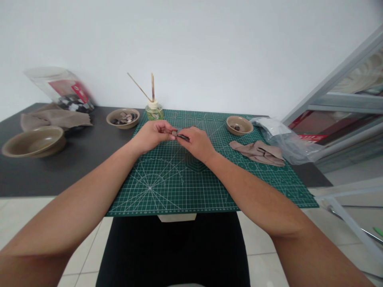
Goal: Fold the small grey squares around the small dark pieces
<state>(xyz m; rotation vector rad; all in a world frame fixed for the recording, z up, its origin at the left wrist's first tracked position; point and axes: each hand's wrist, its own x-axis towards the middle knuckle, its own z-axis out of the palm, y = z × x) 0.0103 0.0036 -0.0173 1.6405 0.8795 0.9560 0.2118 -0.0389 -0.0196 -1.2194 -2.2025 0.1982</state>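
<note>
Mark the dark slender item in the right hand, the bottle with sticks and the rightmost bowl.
Dark slender item [183, 138], head view: middle of its visible length.
Bottle with sticks [154, 112], head view: middle of its body.
Rightmost bowl [244, 124], head view: bare inner wall.

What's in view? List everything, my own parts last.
Mat: 1, green, centre
Table: 1, dark, under mat
Bowls: 3, tan, two left, one right
Pieces: several, tan to black, in two bowls
Cloths: 2, brown, left and right
Bottle with sticks: 1, greenish, back
Bags: 2, clear, left and right
Shelf: 1, pale, right
Wall: 1, white, back
Floor: 1, pale, below
Object: 1, beige, under mat
Small piece: 1, brown, held
Slim item: 1, dark, held
Left hand: 1, bare, gripping small piece
Right hand: 1, bare, gripping slim item
Arms: 2, bare, foreground
Lap: 1, black-clad, below
</note>
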